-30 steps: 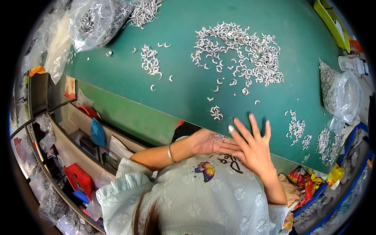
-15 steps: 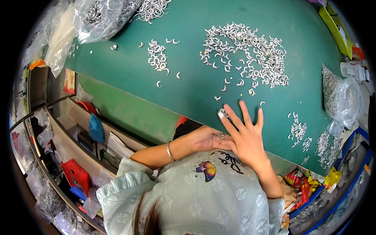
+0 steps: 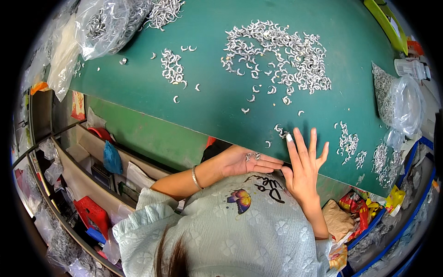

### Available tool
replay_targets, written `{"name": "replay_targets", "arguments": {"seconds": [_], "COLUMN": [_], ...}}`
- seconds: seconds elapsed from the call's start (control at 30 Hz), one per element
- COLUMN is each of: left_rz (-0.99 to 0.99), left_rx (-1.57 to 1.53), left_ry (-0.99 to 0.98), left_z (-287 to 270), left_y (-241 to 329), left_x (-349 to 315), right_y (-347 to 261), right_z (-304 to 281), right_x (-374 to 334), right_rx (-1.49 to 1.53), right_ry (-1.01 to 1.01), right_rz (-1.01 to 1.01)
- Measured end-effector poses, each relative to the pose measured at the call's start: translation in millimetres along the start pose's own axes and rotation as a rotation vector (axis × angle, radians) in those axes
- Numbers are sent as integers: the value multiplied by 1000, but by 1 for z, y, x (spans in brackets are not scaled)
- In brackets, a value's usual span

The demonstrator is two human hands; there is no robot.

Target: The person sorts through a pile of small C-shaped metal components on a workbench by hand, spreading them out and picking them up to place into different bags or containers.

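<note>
From my end, I saw dark handwritten-style lettering [image 3: 272, 188] above a butterfly print [image 3: 239, 201] on the shirt [image 3: 258, 231]. Half a second earlier, the small crescent cluster [image 3: 279, 131] had sat farther left along the near part of the green counter [image 3: 207, 106]. The left hand [image 3: 244, 160] lay open, palm up, bearing a few silvery crescents [image 3: 252, 156]. The right hand [image 3: 302, 164] spread its fingers, covered index tip at the cluster; the hands were close together, but I couldn't tell whether they touched.

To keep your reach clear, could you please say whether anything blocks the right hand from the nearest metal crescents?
Nothing visible does: the right hand has one of its fingers, white-tipped, at the nearest metal crescents on the green tabletop.
</note>
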State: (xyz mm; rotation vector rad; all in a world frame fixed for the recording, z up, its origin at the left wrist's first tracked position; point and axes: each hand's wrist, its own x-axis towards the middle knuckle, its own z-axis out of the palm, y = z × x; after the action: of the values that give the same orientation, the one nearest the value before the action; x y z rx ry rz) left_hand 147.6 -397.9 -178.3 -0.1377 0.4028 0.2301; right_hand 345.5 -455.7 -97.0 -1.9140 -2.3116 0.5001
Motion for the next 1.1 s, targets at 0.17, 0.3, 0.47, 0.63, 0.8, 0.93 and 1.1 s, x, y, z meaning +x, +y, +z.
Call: {"name": "replay_targets", "arguments": {"seconds": [0.17, 0.3, 0.47, 0.63, 0.8, 0.93, 1.1], "left_rz": [-6, -13, 8, 8, 30, 56, 84], "left_rx": [27, 38, 49, -20, -148, -189, 291], "left_ry": [31, 53, 43, 110, -19, -75, 181], "left_z": [3, 4, 2, 5, 8, -8, -10], "left_y": [-1, -1, -4, -8, -12, -15, -15], "left_x": [-1, 1, 1, 1, 5, 9, -23], "right_y": [4, 5, -5, -9, -6, -5, -2], "right_z": [0, 1, -8, 3, 5, 17, 9], "right_x": [-3, -9, 2, 9, -30, -38, -14], "right_rx": [4, 15, 77, 7, 148, 211, 310], "right_ry": [9, -1, 93, 5, -55, -60, 191], "right_rz": [36, 28, 74, 50, -37, -176, -50]}}
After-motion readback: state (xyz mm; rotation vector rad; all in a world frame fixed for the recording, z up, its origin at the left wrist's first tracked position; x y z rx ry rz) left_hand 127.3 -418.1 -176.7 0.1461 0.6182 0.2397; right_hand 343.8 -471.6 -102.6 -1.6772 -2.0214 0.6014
